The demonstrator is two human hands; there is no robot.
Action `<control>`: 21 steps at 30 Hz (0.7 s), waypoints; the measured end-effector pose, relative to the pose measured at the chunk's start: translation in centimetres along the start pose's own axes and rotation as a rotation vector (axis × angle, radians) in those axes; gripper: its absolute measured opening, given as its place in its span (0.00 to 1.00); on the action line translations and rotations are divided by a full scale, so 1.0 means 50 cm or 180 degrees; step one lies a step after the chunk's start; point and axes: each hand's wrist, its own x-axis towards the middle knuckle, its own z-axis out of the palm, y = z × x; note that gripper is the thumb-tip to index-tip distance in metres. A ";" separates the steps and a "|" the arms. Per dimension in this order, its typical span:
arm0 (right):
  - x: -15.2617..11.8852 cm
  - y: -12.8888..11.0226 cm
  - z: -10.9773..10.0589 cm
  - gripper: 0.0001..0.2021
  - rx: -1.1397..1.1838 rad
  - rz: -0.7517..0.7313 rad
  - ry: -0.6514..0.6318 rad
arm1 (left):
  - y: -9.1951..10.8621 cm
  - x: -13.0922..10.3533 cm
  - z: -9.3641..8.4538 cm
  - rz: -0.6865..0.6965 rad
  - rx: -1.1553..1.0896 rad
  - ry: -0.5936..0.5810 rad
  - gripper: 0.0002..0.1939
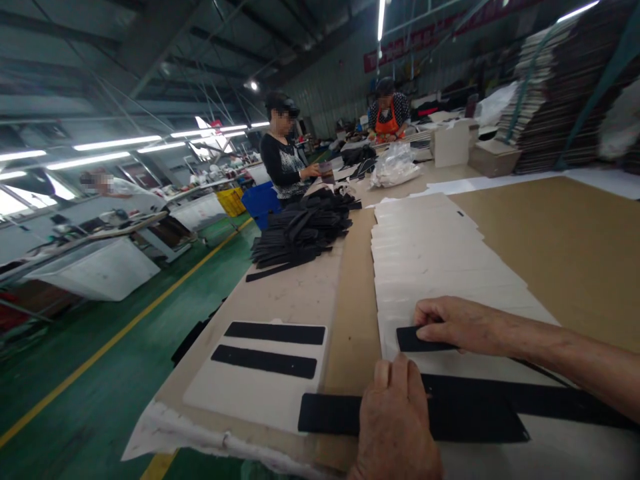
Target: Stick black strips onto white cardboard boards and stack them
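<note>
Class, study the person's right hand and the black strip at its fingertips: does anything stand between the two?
Nothing visible does: the right hand touches the black strip directly. The left hand lies on a second strip, nearer the camera, not between them.

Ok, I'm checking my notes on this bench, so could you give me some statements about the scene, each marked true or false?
1. The left hand lies across the nearest black strip. True.
2. The right hand touches no strip. False: its thumb is on another black strip.
3. Two black strips lie wholly within the white panel. True.
4. The pile of black strips is on the green floor. False: it is on the table.
5. The co-worker farther up the table wears an orange apron. True.
</note>
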 end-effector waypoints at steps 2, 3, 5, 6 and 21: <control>0.012 0.000 0.008 0.05 -0.0150 -0.0101 0.0032 | 0.002 0.002 -0.007 -0.0055 -0.0083 -0.0150 0.31; 0.016 0.001 0.012 0.05 -0.0240 -0.0155 0.0064 | 0.002 0.003 -0.010 -0.0085 -0.0111 -0.0218 0.31; 0.022 0.004 0.019 0.04 -0.0412 -0.0228 0.0134 | 0.003 0.005 -0.015 -0.0108 -0.0147 -0.0291 0.31; 0.023 0.005 0.022 0.04 -0.0491 -0.0248 0.0168 | 0.003 0.005 -0.017 -0.0107 -0.0157 -0.0301 0.32; 0.027 -0.002 0.040 0.02 -0.1092 -0.0029 0.0215 | -0.008 0.005 0.001 -0.0135 -0.0169 -0.0377 0.40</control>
